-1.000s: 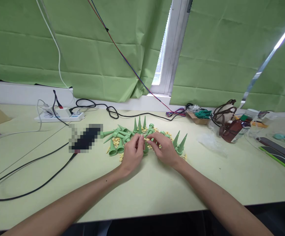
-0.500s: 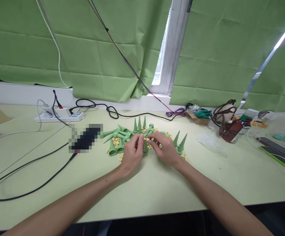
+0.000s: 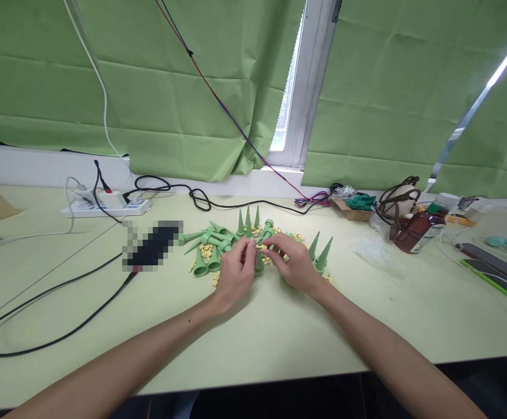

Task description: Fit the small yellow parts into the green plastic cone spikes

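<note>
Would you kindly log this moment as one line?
left hand: fingertips by small yellow piece, grip unclear | right hand: pinching that piece | nearby: green cones, some upright, some lying

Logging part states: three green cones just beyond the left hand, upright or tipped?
Upright: the three green cones beyond the left hand all point tip-up.

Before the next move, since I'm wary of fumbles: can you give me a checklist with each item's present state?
1. Small yellow plastic piece gripped by the right hand: ok.
2. What the left hand holds: cannot tell, hidden.
3. Three pointed green plastic cones beyond the hands upright: ok.
4. Loose yellow plastic pieces sorted away from the lying green cones: not ok, mixed together.
5. Reddish-brown bottle with green cap clear of both hands: ok.
</note>
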Demonstrator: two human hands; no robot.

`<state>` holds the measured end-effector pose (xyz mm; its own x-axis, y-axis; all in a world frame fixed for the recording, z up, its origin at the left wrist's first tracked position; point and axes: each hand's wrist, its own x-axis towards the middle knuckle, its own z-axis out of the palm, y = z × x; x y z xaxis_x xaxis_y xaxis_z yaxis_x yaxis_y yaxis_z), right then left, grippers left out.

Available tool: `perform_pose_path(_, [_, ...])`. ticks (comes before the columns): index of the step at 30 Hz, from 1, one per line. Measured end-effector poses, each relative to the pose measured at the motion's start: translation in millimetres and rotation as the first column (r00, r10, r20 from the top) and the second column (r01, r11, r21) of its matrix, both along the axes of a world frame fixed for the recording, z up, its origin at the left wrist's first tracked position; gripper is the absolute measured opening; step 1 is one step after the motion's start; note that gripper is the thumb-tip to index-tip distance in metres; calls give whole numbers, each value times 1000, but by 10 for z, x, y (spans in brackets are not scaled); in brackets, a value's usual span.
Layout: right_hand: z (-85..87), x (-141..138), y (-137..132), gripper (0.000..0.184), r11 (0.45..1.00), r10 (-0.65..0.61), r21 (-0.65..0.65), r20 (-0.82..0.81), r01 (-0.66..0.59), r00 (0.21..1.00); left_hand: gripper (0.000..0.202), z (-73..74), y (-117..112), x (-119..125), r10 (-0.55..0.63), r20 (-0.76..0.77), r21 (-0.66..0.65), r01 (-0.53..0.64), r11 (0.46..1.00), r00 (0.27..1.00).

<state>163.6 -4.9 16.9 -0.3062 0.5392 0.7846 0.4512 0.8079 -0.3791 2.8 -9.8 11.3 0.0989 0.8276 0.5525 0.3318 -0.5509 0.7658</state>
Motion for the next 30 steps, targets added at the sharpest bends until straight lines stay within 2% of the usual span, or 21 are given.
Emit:
perform_pose_path(7, [-18, 7, 26, 10, 999, -34, 29, -20, 34, 999, 35, 5, 11, -17, 40, -11, -6, -40, 999, 999])
perform_pose_path(13, [-4, 31, 48, 13, 991, -131, 5, -73, 132, 989, 25, 37, 7, -30, 71, -10, -66, -72, 995, 997])
perform_pose_path(17, [-10, 40, 54, 14, 984, -177, -17, -105, 176, 979, 24, 48, 10, -27, 89, -137, -4, -91, 996, 986])
perform_pose_path(22, [-26, 57, 68, 14, 976, -219, -35, -112, 216, 969, 24, -26, 63, -20, 100, -320, 53, -88, 995, 942])
perform_pose_path(30, [-36, 63, 81, 14, 972, -232, -55, -96, 228, 968, 16, -87, 110, -51, -3, -481, 67, 40, 997, 877])
